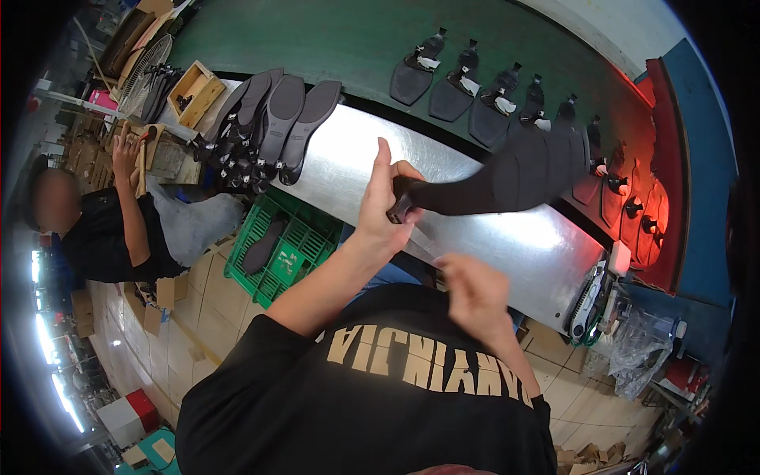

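Note:
My left hand point(381, 202), thumb raised, grips a dark heeled shoe point(507, 178) by its heel. The shoe is held over the steel tabletop point(348, 150), its toe pointing right and its ridged underside showing; the toe is smeared by motion. Below the heel, my right hand point(479, 297) is closed in a pinch, slightly blurred. A thin pale sliver runs from its fingertips toward the heel; its kind I cannot make out. Several black heeled shoes point(289, 119) lie in a row at the table's left end, soles up.
Behind the table, a green conveyor belt point(332, 36) carries black sandals point(451, 91) toward a red-lit opening point(661, 158). A utility knife point(587, 305) lies at the table's right end. At left are a green crate point(301, 249), a wooden box point(194, 93) and a seated co-worker point(111, 229).

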Available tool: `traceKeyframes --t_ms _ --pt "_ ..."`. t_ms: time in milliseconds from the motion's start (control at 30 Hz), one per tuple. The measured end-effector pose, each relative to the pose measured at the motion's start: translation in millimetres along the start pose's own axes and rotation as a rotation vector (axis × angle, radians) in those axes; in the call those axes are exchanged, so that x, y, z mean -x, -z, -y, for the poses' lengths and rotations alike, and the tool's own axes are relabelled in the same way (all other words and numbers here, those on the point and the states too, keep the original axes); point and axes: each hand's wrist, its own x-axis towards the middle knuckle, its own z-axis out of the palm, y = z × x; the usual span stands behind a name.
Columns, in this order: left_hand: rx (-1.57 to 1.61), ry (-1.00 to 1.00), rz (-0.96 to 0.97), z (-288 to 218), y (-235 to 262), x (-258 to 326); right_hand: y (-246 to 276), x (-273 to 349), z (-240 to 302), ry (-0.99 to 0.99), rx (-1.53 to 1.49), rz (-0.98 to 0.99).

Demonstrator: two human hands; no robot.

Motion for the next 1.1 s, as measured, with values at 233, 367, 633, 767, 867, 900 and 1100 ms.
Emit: traceKeyframes --t_ms 233,367,633,767,867,900,1100 --pt "0.512 0.260 -0.109 44 -1 -2 4 -22 6 -0.093 0.097 -0.080" --pt "0.277 0.162 -0.288 38 -19 0 -5 -19 5 -0.106 0.169 -0.020" --pt "0.165 0.159 -0.118 40 -15 -3 -13 -10 5 -0.196 0.087 -0.013" --pt "0.131 0.144 -0.173 42 -10 -7 -9 -9 11 -0.143 0.072 0.051" --pt "0.074 0.149 -0.230 37 -6 -16 -21 -3 21 0.010 -0.008 0.209" --pt "0.035 0.172 -0.212 31 -2 -17 -23 -1 13 0.040 0.029 0.087" --pt "-0.457 -0.079 -0.309 -68 30 -15 52 -2 -29 -0.375 0.067 -0.401"
